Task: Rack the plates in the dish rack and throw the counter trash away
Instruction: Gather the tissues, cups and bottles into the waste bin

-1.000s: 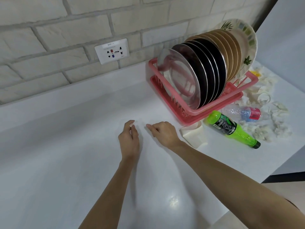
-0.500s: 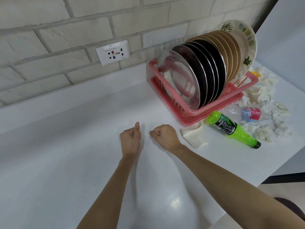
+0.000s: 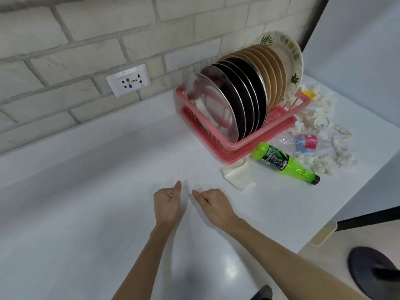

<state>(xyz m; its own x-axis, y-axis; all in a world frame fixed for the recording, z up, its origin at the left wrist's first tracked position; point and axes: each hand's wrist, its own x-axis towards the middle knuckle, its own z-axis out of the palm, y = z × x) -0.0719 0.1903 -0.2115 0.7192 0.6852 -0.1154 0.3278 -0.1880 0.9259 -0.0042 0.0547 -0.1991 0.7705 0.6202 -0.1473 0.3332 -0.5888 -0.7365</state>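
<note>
My left hand and right hand are balled into empty fists over the bench, plates sitting in the pink rack.

A white socket plate is set in the pale brick wall above the white table. A dark round object sits on the floor.

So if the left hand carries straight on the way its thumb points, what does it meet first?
Only bare counter at first, then probably the left end of the pink dish rack; depth is unclear, so the left hand might pass just beside it.
</note>
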